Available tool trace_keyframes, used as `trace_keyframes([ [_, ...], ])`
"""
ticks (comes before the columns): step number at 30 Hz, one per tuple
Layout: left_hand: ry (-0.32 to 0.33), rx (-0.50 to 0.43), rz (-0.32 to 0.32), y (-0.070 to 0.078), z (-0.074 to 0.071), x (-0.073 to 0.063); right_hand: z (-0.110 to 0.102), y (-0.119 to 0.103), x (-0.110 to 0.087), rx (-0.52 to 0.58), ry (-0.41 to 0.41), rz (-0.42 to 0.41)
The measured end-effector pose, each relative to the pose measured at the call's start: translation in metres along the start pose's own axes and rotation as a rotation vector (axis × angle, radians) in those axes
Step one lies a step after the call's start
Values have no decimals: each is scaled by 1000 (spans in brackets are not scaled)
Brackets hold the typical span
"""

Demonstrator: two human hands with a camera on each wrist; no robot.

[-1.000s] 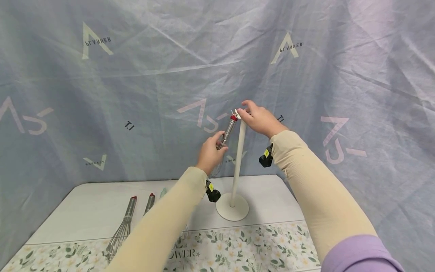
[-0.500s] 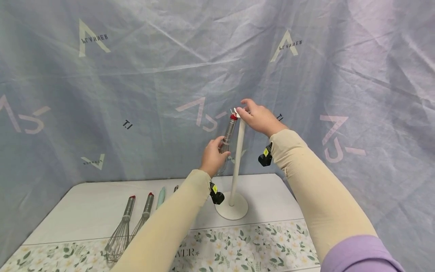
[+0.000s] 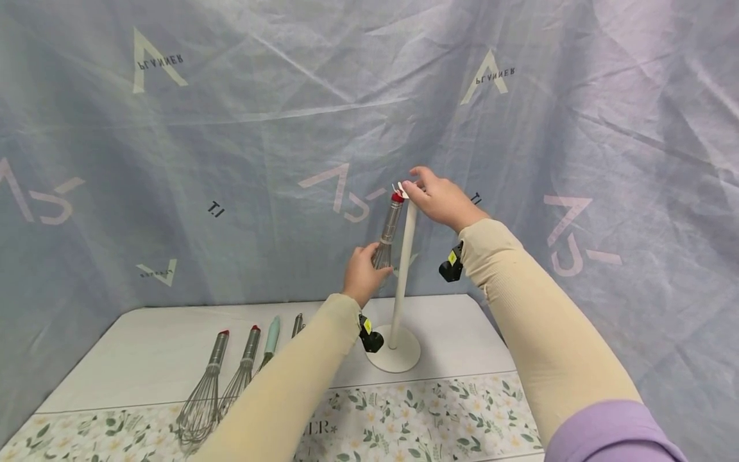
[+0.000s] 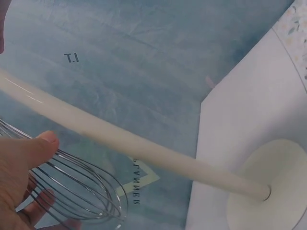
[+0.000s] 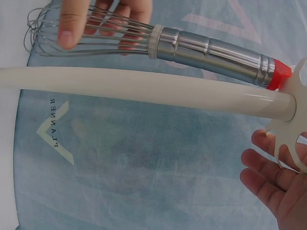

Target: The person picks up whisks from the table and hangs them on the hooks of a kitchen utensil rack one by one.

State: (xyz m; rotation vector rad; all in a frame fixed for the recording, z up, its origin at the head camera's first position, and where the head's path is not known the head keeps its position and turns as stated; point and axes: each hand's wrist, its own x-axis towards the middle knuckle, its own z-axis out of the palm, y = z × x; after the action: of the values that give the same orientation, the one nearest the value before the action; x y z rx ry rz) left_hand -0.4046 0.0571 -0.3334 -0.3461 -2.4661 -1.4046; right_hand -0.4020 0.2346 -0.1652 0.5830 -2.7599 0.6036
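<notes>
A balloon whisk (image 3: 390,220) with a steel handle and red end cap hangs slightly tilted, its red end up against the hooked top (image 5: 301,100) of a white utensil stand (image 3: 403,269). My left hand (image 3: 362,277) is around the whisk's wires just below the handle. In the right wrist view, its thumb lies in front of the wires and its fingers behind them. My right hand (image 3: 441,200) holds the stand's top, thumb on the hooked piece and the other fingers loosely bent beneath. The red cap's exact seating on the hook is hard to see.
On the white table (image 3: 156,333) at left lie two more red-capped whisks, one whisk (image 3: 199,398) and another whisk (image 3: 238,378). Beside them are a mint-handled utensil (image 3: 272,337) and a small steel handle (image 3: 297,325), partly behind my left sleeve. A grey-blue curtain (image 3: 260,160) hangs behind.
My left hand has slid down the whisk from the lower handle to the wires. The whisk's red end stays at the stand's top, and my right hand has hardly moved.
</notes>
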Motion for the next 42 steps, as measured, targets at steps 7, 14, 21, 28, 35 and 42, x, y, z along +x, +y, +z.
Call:
trace_keyframes([
  [7, -14, -12, -7, -10, 8, -5, 3, -1, 2, 9, 1, -5],
  [14, -3, -27, -16, -13, 11, -8, 4, -2, 3, 1, -4, -5],
  [21, -1, -40, -22, -18, 16, -8, 6, -4, 4, 4, -9, -14],
  [28, -56, -22, -39, -28, 15, -14, 6, -4, 4, 12, -19, -5],
  [35, -188, -10, -104, -32, -11, -17, 3, 0, 4, 8, -17, -3],
  [42, -169, 68, -50, -33, -69, -30, 1, 5, 3, 10, -15, -1],
])
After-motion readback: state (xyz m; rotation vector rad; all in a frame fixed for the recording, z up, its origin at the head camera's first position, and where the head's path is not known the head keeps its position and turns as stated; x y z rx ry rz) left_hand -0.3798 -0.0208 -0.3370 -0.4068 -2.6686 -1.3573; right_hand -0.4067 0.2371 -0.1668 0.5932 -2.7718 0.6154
